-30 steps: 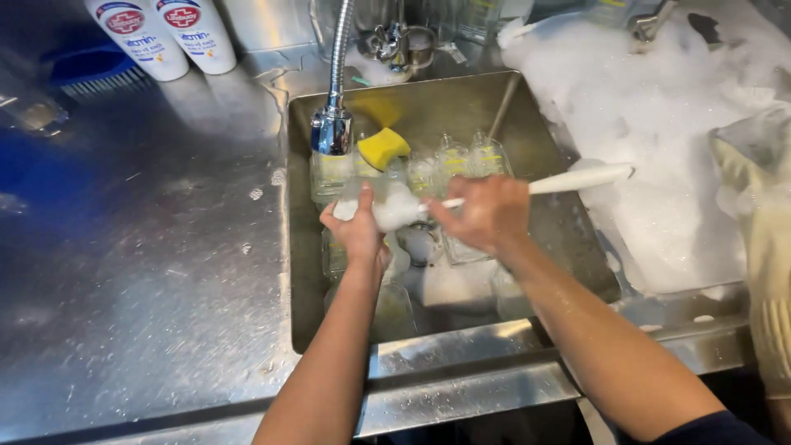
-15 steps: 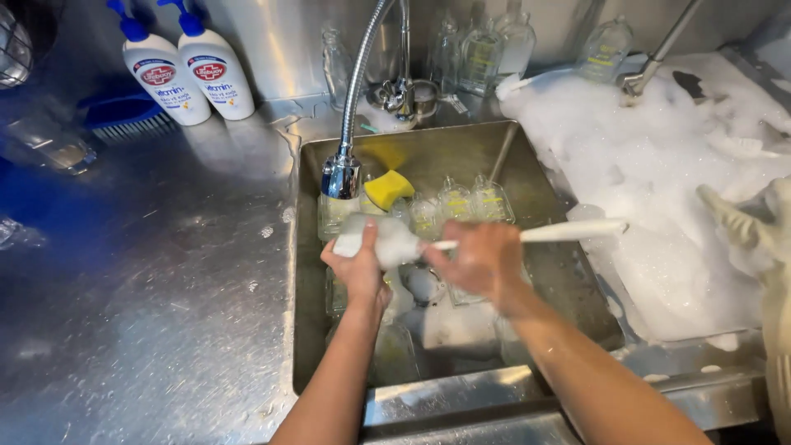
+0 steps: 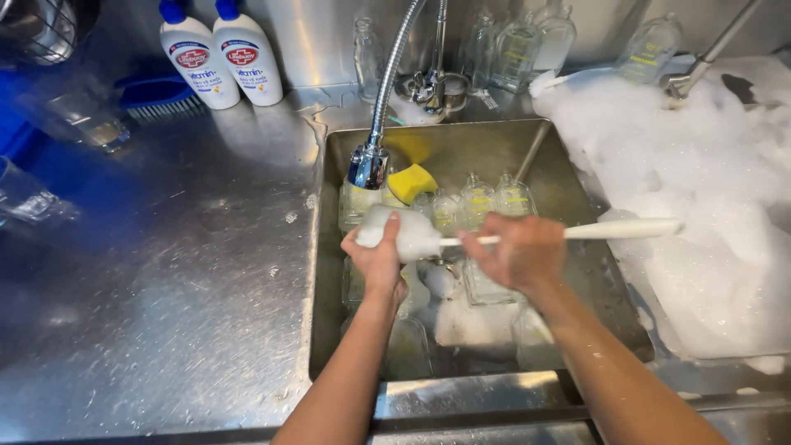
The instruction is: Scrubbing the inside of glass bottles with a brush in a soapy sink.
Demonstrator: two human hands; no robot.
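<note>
Soapy glass bottle (image 3: 404, 232) over the steel sink (image 3: 325, 247): our left hand (image 3: 377, 262) wraps its body while our right hand (image 3: 521, 251), fist closed, works the white bottle brush (image 3: 614, 230) inside. We judge that the suds could let the bottle slip onto the glassware below.

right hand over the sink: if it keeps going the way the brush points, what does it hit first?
The right hand points its bottle brush leftward into the foamy bottle held in the left hand. Going straight on, it would likely meet that bottle's mouth first; depth is unclear from one view.
</note>
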